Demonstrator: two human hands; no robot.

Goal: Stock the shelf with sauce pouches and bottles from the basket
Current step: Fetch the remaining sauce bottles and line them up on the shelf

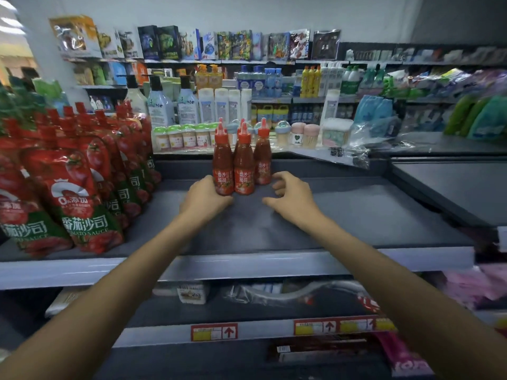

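Several red tomato sauce bottles with red nozzle caps stand upright in a tight cluster at the back middle of the grey shelf. My left hand rests against the base of the front-left bottle, fingers curled around its lower side. Just right of the cluster, my right hand hovers over the shelf with fingers loosely curled and apart, holding nothing. Rows of red tomato sauce pouches stand packed on the shelf's left part. The basket is not in view.
Behind the shelf's back wall are small jars and tall lotion bottles. A crumpled clear plastic wrap lies at the back right. Lower shelves with price tags sit below, near my forearms.
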